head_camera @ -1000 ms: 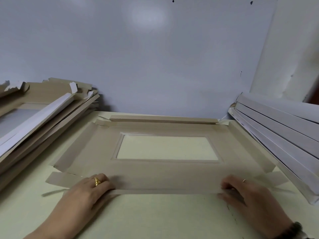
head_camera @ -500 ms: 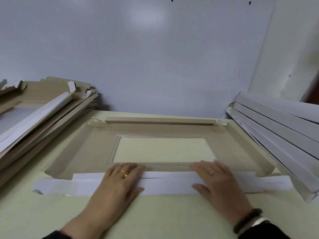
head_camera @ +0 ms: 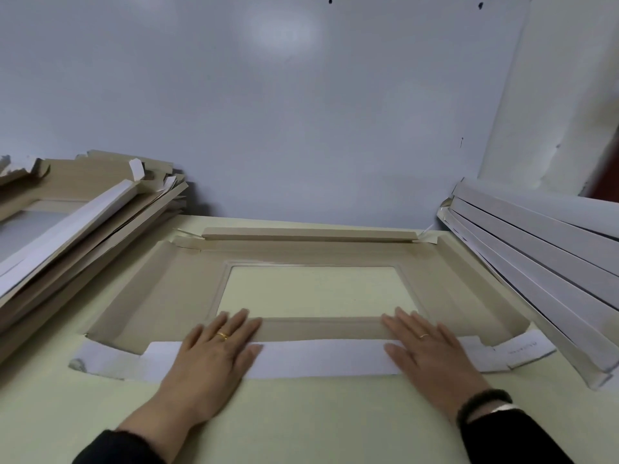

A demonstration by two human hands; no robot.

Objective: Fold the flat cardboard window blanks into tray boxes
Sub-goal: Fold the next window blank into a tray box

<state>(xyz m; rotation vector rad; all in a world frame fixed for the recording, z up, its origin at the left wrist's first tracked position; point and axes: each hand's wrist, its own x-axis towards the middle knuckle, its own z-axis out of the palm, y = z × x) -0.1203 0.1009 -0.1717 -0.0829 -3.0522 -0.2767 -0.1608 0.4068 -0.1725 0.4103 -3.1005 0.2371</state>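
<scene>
At the left, a leaning pile of folded blanks [head_camera: 77,229] rests on the pale table [head_camera: 301,420], well apart from the work. The left hand [head_camera: 214,349] lies flat with straight fingers, pressing the near flap [head_camera: 321,358] of the cardboard window blank [head_camera: 432,283] down onto the blank's near border. That flap, white side up, runs left to right across the table, its long axis square to both forearms, and it lies directly under the palms. The blank itself lies flat ahead of the person, its window opening just beyond the fingertips. The right hand [head_camera: 432,353] is likewise spread flat, gripping nothing, on the flap's right part. Both hands sit equally near the crease, so the coming press or slide probably runs outward along it. A stack of white strips [head_camera: 536,262] leans at the right.
</scene>
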